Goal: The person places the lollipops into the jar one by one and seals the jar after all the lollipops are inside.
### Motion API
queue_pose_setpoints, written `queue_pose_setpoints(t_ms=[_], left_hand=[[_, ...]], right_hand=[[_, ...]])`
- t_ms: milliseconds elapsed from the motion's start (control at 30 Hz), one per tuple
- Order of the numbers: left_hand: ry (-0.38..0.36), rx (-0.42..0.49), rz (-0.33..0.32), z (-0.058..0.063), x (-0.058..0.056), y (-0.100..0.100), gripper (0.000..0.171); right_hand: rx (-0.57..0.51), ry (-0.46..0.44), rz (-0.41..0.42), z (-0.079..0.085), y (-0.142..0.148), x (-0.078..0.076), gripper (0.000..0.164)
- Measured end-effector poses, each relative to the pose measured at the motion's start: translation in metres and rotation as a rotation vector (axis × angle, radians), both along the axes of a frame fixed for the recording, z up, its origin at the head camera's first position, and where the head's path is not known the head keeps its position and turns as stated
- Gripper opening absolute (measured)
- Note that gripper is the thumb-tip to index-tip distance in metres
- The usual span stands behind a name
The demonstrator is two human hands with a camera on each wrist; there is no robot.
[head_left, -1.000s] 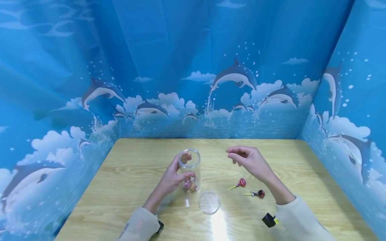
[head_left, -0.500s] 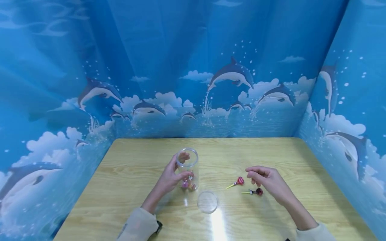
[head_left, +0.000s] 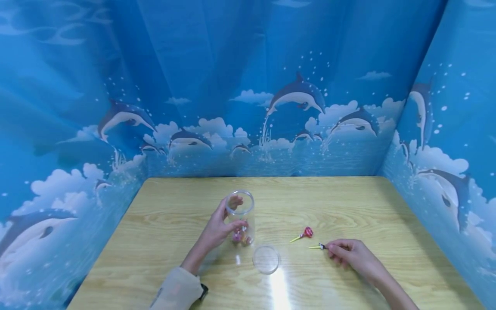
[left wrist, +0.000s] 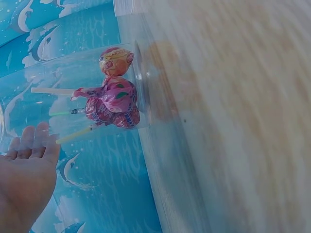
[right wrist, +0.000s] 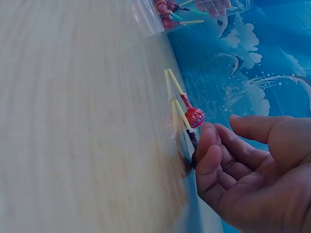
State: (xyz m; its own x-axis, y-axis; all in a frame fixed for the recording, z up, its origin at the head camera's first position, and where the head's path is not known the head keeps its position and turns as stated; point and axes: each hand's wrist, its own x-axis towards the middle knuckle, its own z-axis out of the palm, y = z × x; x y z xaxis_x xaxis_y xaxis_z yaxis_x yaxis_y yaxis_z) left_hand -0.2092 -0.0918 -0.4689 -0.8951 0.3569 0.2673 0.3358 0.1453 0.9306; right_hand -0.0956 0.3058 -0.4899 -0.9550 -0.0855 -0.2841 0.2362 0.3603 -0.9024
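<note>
Several wrapped lollipops stand heads-down in a clear plastic jar, sticks pointing up. My left hand grips this lidless jar from its left side, thumb across the front and fingers round the back. On the right, my right hand pinches a dark-wrapped lollipop by its head, mostly hidden by the fingertips. Its yellow stick points left, and it is low over the table. A red-wrapped lollipop lies just behind it, its yellow stick toward the front left.
A round clear lid lies flat on the wooden table, in front of the jar and slightly right. Blue curtains printed with dolphins enclose the back and sides. A bright reflection shines near the front.
My right hand has come right and toward the front, down onto the dark lollipop, whose head the fingers now cover. The left hand has kept its hold on the jar.
</note>
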Motion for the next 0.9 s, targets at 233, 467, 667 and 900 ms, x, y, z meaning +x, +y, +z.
queue_pose_setpoints(t_ms=[233, 467, 667, 900], left_hand=[[-0.003, 0.009, -0.008, -0.002, 0.0, 0.0, 0.081], [-0.008, 0.011, -0.002, -0.001, 0.0, 0.0, 0.081], [0.002, 0.017, -0.007, 0.0, 0.001, 0.0, 0.08], [0.003, 0.01, -0.007, -0.001, 0.0, 0.0, 0.081]], right_hand=[[0.045, 0.009, -0.076, -0.001, -0.002, 0.008, 0.035], [0.092, 0.005, -0.046, -0.001, 0.002, 0.009, 0.032], [0.168, 0.046, -0.109, -0.005, 0.004, 0.001, 0.029], [0.237, 0.097, -0.107, -0.005, 0.002, -0.009, 0.03]])
